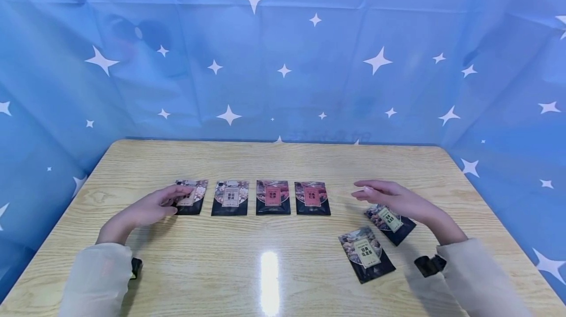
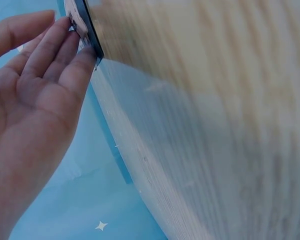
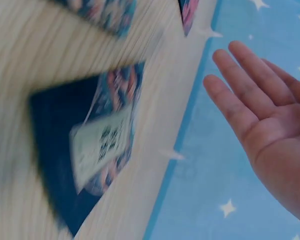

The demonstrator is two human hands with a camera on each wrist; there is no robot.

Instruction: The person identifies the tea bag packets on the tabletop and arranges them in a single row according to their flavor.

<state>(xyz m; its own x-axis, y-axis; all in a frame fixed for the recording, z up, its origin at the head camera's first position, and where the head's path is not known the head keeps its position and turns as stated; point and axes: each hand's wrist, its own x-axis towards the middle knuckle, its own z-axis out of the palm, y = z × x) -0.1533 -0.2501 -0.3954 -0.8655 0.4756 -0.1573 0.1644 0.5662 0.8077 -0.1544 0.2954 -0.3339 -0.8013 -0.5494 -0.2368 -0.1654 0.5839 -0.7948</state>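
Observation:
My left hand (image 1: 152, 206) reaches over the leftmost packet (image 1: 199, 196), a flat dark pouch with a pale floral top. In the left wrist view its fingertips rest at the edge of that packet (image 2: 91, 32), fingers loosely bent. To its right lies a matching floral packet (image 1: 230, 198), then two packets with red labels, one (image 1: 272, 198) beside the other (image 1: 312, 199). My right hand (image 1: 404, 201) hovers with extended fingers, holding nothing. Partly hidden under it is a green-labelled packet (image 1: 393, 223); another green-labelled packet (image 1: 367, 255) lies tilted nearer me.
All the packets lie on a light wood-grain table (image 1: 199, 258) with rounded far corners. Behind and beside it hangs a blue cloth (image 1: 283, 37) with white stars. Each wrist carries a small black device, one showing at the right cuff (image 1: 429, 265).

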